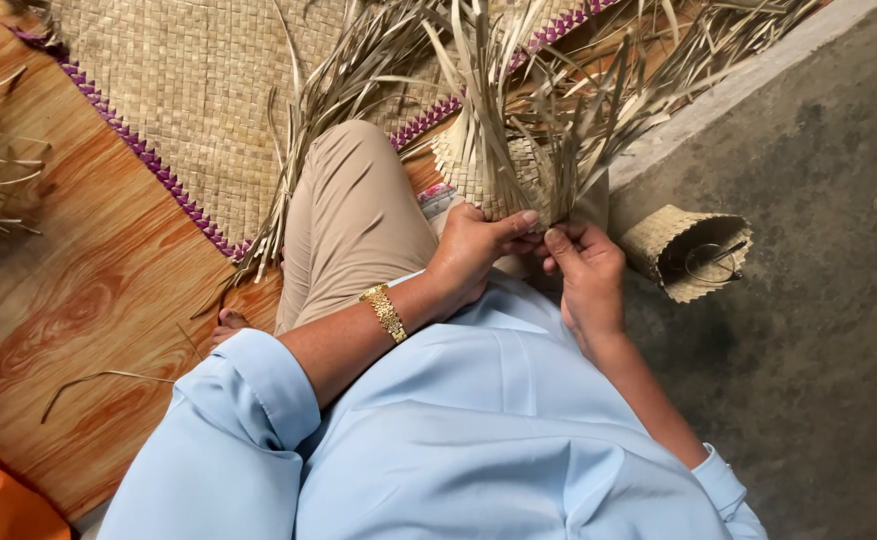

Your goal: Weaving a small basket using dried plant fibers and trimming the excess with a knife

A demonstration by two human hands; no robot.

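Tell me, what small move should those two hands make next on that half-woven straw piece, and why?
Probably fold the strip pinched by the right hand across and tuck it under its neighbour. Both hands, the left hand too, grip the edge of the half-woven piece, and many loose strips stand unwoven above it.

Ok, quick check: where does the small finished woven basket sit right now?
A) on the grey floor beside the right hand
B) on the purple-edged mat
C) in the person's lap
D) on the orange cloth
A: the small woven basket lies on the grey floor, just past the right hand, well away from the purple-edged mat.
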